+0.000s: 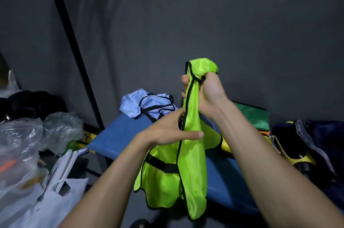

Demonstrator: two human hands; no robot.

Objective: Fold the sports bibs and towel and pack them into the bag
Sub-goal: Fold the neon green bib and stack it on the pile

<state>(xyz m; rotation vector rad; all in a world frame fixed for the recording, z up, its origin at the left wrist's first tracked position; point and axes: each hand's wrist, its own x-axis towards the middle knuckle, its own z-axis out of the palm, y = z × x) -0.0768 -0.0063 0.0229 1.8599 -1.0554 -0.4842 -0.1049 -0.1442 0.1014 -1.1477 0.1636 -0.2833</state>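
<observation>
Head camera looks down on a blue padded desk [115,134] set against a dark grey fabric wall [204,23], with a black pole [74,47] leaning across the wall on the left. Above the desk the right hand [206,93] is raised and clenched round the bunched top of a neon-green sports bib [191,162] with black trim, so the bib hangs down in front of the desk's near edge. The left hand [173,129] is lower, fingers straight, thumb and forefinger either side of the hanging cloth just below the right hand; whether it pinches the bib cannot be told. At the desk's far edge lies a crumpled pale-blue sports bib [147,105], also black-trimmed. A green cloth [255,116] lies behind the right forearm. To the right sits an open dark navy bag [316,140]. On the left are clear plastic bags [28,140], a white carrier bag [55,199] and a heap of black items [31,105].
</observation>
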